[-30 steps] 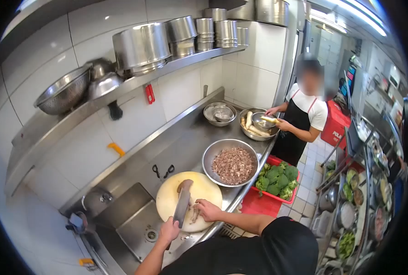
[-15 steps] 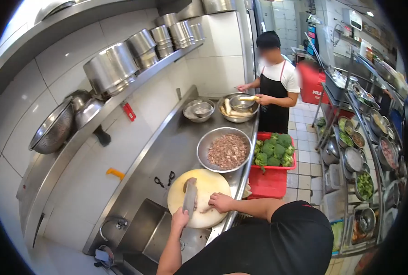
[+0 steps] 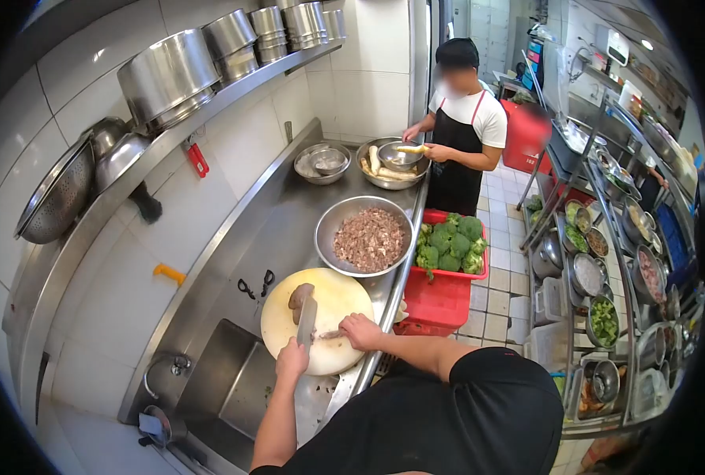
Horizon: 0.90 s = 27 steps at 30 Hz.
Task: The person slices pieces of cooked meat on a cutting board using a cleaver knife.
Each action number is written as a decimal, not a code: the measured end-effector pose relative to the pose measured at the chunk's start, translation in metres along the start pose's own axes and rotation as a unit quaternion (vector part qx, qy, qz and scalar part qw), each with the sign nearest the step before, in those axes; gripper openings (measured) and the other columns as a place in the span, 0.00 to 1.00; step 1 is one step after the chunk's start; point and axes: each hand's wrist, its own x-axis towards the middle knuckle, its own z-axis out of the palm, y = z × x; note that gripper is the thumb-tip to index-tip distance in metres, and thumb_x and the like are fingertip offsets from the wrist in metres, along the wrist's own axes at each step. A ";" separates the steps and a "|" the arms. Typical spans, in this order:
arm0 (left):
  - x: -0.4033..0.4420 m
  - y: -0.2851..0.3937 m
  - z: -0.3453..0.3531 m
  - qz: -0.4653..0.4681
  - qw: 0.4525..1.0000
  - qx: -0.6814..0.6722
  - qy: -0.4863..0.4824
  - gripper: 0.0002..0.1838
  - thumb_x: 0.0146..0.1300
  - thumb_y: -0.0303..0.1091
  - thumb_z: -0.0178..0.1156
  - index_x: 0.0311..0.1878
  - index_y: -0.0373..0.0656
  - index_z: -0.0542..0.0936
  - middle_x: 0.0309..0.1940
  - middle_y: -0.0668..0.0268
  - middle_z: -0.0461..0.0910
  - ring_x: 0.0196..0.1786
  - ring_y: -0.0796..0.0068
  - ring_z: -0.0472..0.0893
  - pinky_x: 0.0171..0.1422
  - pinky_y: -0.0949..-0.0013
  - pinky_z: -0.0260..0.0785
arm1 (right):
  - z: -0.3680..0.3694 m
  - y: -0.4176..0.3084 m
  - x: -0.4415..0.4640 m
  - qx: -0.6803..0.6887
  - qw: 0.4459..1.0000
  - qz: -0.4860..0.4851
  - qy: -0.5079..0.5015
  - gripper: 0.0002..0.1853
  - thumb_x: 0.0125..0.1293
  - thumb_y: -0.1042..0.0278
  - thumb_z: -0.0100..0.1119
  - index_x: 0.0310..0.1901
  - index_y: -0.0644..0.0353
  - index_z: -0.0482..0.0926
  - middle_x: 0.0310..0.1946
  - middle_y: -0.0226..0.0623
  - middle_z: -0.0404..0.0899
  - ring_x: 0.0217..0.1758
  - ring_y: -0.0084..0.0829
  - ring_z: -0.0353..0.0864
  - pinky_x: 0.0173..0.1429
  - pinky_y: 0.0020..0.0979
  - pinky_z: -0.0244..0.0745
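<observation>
A: What carries everything here?

B: A long stainless-steel counter (image 3: 281, 226), reaching from beneath both hands to well beyond them. The thick, round, pale-yellow cutting board (image 3: 348, 293) sits under the hands, probably so the blade meets it rather than metal.

A: And the wide, round steel bowl (image 3: 325, 239)?

B: Just beyond the right hand (image 3: 360, 331), holding chopped pinkish-brown meat (image 3: 371, 240); that near, it seems easy to reach.

A: Which hand has the broad grey metal cleaver (image 3: 307, 323)?

B: The left hand (image 3: 292, 359), wrapped closed round its handle, seemingly for a firm grip. The blade points away from it.

A: And the thin, greyish-pink strip of meat (image 3: 330, 336)?

B: On the board, between blade and right hand. Those fingers are bent and bunched at its end, likely steadying it; whether they pinch or merely press, I can't tell.
</observation>
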 end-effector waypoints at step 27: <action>-0.004 0.011 0.005 0.004 1.000 0.030 0.006 0.17 0.75 0.41 0.56 0.59 0.41 0.76 0.50 0.43 0.86 0.55 0.41 0.85 0.61 0.44 0.76 | -0.014 -0.008 -0.005 0.020 1.000 -0.013 0.010 0.21 0.70 0.56 0.65 0.62 0.46 0.84 0.50 0.41 0.77 0.55 0.44 0.78 0.62 0.44 0.72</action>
